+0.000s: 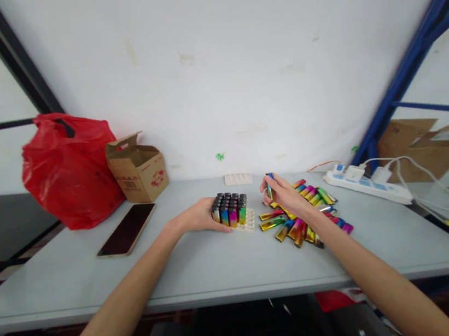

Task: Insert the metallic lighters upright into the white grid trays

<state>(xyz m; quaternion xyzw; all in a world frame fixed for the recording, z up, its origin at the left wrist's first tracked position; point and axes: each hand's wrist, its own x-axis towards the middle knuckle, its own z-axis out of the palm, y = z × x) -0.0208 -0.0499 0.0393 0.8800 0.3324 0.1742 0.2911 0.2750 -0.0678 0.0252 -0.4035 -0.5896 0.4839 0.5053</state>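
Several lighters (230, 209) with black tops stand upright in rows in a white tray (250, 221), whose right part shows bare slots. My left hand (204, 216) is closed round the left side of this tray and its lighters. Between the fingers of my right hand (279, 189) is a single lighter (269, 187), blue at the top and held roughly upright. Under and around my right hand lies a loose pile of shiny multicoloured lighters (296, 230), partly hidden by the forearm.
Another white tray (238, 179) lies by the wall. To the left are a phone (127, 230), an open cardboard box (138, 171) and a red plastic bag (71, 171). A white power strip (367, 186) with plugs and cables sits at the right, near brown cardboard (432, 146).
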